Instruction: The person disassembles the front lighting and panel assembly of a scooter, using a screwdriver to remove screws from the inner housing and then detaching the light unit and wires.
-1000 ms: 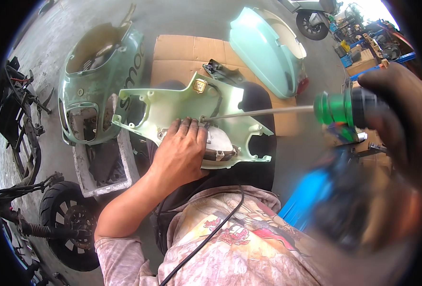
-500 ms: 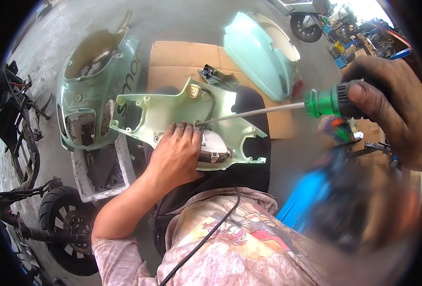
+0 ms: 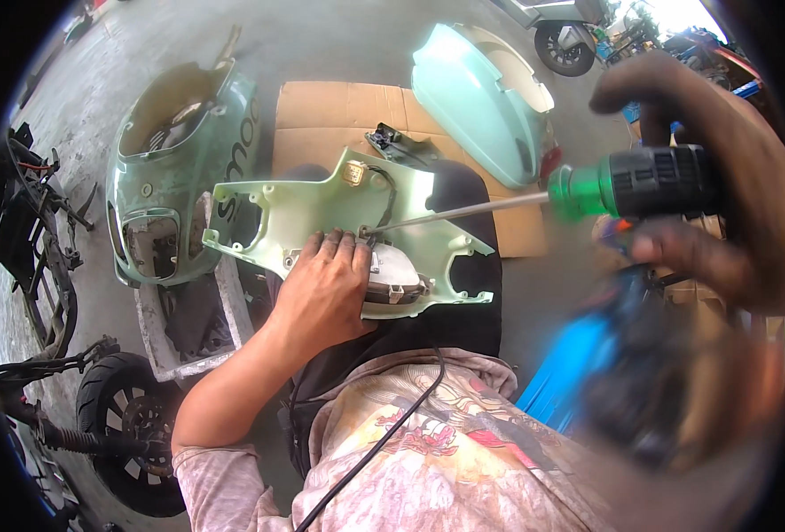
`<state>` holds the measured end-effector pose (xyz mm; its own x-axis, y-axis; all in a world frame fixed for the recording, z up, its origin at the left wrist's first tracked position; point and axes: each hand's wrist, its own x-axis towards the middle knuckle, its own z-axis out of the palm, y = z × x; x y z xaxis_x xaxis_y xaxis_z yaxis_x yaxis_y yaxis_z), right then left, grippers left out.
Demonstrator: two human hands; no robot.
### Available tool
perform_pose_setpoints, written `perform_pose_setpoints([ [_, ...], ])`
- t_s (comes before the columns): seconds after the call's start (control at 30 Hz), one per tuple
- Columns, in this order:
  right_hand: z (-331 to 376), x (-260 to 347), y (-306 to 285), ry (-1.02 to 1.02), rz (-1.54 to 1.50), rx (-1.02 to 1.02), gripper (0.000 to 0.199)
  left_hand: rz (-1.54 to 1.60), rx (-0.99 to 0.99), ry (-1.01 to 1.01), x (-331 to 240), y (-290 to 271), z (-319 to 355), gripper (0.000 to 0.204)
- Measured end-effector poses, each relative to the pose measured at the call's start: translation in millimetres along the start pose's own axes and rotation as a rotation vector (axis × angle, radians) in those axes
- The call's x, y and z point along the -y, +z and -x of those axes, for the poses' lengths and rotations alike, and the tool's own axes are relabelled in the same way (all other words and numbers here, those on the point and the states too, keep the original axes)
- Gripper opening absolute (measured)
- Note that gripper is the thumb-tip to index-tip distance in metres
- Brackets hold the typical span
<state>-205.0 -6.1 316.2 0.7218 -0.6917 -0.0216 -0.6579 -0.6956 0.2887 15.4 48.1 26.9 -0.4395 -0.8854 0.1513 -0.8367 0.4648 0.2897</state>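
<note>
Resting across a pale green panel [image 3: 321, 206] at center frame, the left hand [image 3: 321, 282] lies fingers together, though whether it grips cannot be told; at right, the right hand [image 3: 749, 213] has fingers spread wide around a green-and-black screwdriver [image 3: 579, 192], its shaft slanting left to the panel.

Pale green panel [image 3: 295, 208] lies across the lap. Left hand grip [image 3: 321, 279] rests on it, beside the white-topped unit [image 3: 397, 269] inside. Right of panel: right hand grip [image 3: 754, 217], thumb and index finger clear of the green-black screwdriver [image 3: 580, 192]; shaft reaches panel's middle. Beyond panel: cardboard [image 3: 321, 108], turquoise cover [image 3: 477, 102]. Left of panel: green shell [image 3: 172, 168].
</note>
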Motion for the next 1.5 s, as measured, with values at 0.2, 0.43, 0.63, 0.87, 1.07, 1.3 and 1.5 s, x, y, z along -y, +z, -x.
perform_pose_setpoints([
  [0.2, 5.7, -0.9, -0.6, 0.008, 0.011, 0.03, 0.038, -0.02, 0.004, 0.011, -1.2, 1.4, -3.7, 0.084],
  [0.43, -20.4, -1.5, -19.1, -0.172, -0.126, 0.08, 0.044, 0.029, 0.005, 0.002, -2.4, 0.9, -4.5, 0.085],
  [0.63, -18.2, -1.4, -6.4, -0.115, -0.105, 0.115, 0.047, 0.017, 0.069, -0.03, -1.2, -2.5, -3.4, 0.085],
  [0.87, -20.4, 1.2, -17.3, -0.4, 0.118, 0.12, 0.041, -0.025, -0.002, 0.004, -1.3, -1.3, -2.4, 0.082],
  [1.07, -12.5, -28.5, 1.0, 0.03, 0.15, 0.038, 0.045, 0.011, 0.081, -0.038, -0.1, -4.2, -2.9, 0.083],
  [1.3, -15.0, -29.6, 5.6, 0.082, -0.107, -0.013, 0.044, -0.044, -0.035, 0.008, -4.9, 3.0, -1.7, 0.081],
  [1.5, -17.1, -30.5, 9.3, 0.092, -0.168, -0.024, 0.041, 0.008, 0.062, -0.032, -2.3, -2.8, -1.2, 0.083],
])
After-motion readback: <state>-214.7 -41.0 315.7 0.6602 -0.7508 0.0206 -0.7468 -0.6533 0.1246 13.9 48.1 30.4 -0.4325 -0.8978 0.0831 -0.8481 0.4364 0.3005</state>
